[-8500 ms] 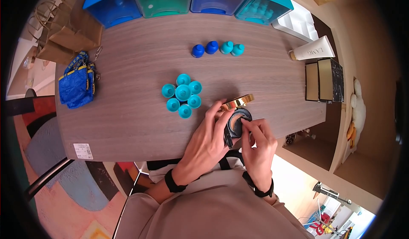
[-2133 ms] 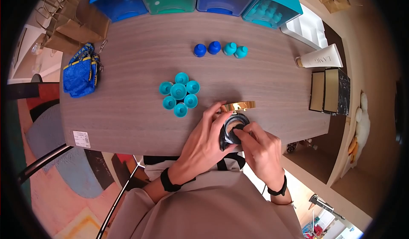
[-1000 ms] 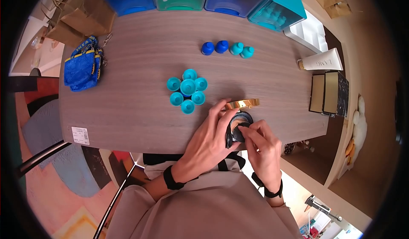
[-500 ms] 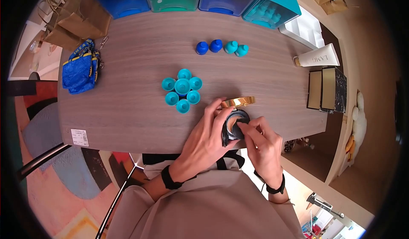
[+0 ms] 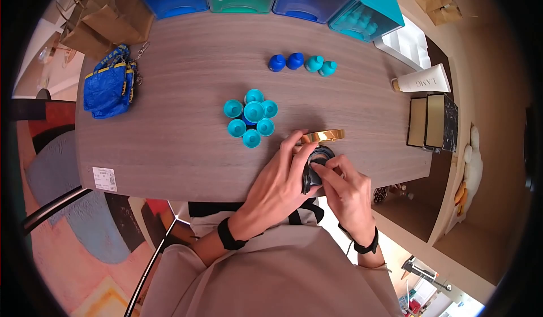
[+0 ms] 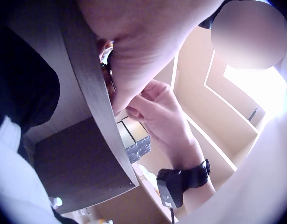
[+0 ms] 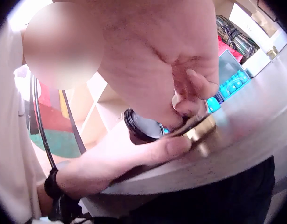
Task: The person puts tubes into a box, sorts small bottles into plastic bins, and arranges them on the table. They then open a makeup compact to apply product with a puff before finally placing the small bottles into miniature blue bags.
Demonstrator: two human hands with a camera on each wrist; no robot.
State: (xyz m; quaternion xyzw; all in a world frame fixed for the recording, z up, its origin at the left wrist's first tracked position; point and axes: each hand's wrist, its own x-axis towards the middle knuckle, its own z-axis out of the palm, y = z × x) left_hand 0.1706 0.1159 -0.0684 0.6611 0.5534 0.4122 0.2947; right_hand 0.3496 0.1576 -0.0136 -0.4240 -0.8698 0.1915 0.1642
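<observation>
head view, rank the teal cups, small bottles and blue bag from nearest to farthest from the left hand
From the left hand:
1. Teal cups: ahead, slightly left
2. Small bottles: farther ahead, slightly right
3. Blue bag: farthest, well over to the left

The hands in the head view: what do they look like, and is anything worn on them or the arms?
The left hand and right hand are a person's, without gloves. Each wrist wears a black band, the left band and the right band. The left wrist view shows a dark box with a thin cable on the right wrist. The left sleeve is greyish beige.
</observation>
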